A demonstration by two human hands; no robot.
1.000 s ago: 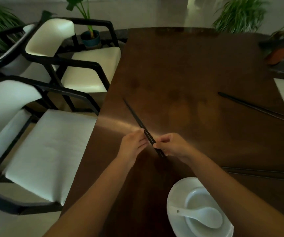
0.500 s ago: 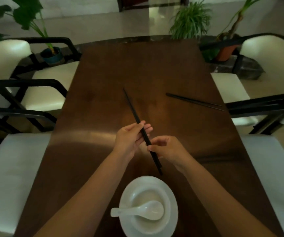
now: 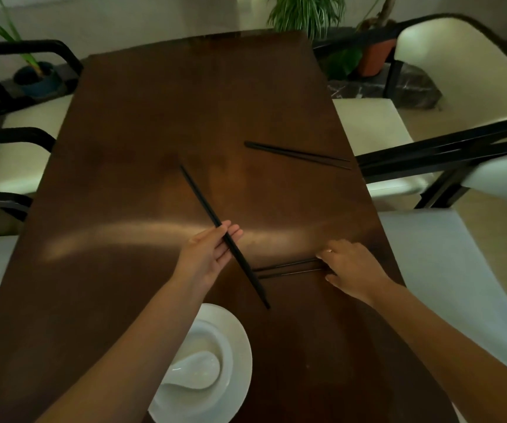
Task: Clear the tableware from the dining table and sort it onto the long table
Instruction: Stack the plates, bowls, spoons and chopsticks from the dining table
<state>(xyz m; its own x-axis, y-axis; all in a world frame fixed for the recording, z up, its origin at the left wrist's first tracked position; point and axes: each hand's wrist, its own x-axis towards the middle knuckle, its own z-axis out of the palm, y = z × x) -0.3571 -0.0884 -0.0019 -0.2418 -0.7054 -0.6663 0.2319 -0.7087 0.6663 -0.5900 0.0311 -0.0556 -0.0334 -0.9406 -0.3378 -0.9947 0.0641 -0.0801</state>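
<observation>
1. Black chopsticks, one pair, slanted across the dark brown desk, far tip toward the middle, near tip just short of the plate.
2. Left hand under that pair near mid-length, fingers nearly straight, sticks lying across them; whether the thumb clamps cannot be told.
3. Right hand lowered onto a second pair of chopsticks lying flat on the desk, fingertips at its right end; pinched or merely touched, not clear.
4. Third pair of chopsticks well apart, flat near the desk's right edge.
5. Probably light, stiff, thin and smooth: likely to roll or slip apart on the glossy top. Best taken both together near the thicker end, pinched from above, or slid to the edge first.
6. White plate at the near edge carrying a white bowl with a ceramic spoon inside: likely fragile, heavier, best lifted as a stack by the plate rim.
7. White-cushioned chairs on both sides; potted plants beyond.
</observation>
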